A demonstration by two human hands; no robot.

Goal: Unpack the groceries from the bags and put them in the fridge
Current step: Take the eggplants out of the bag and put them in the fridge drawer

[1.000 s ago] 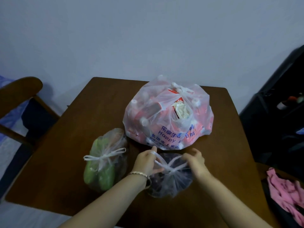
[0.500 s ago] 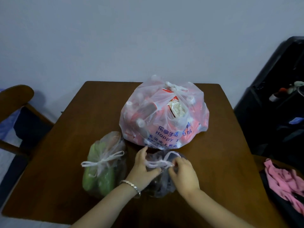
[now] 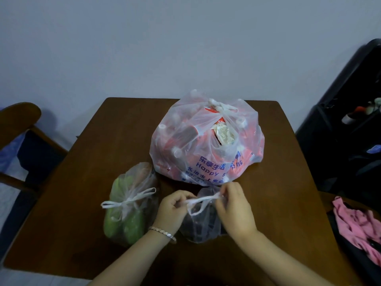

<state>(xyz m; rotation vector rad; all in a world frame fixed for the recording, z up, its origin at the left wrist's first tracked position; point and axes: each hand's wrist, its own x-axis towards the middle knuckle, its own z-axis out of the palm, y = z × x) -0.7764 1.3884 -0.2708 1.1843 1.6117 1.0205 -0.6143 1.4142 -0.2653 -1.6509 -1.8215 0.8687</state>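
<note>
Item: dark bag (image 3: 203, 226), knotted, on table (image 3: 103, 141) by the middle of its near edge, just beside green bag (image 3: 127, 213) toward the near left corner, with big bag (image 3: 206, 145) behind it toward the far edge. Left hand (image 3: 173, 211): grip pinched on the left end of the tie (image 3: 203, 200). Right hand (image 3: 235, 209): grip pinched on its right end, tie taut between them. Step, judged: untying the first bag; nothing unpacked, fridge unseen. Next move likely calls for teasing the tie loose rather than tugging, the bag looking thin. Change: half a second ago the hands sat close together over the tie; now they are drawn apart.
</note>
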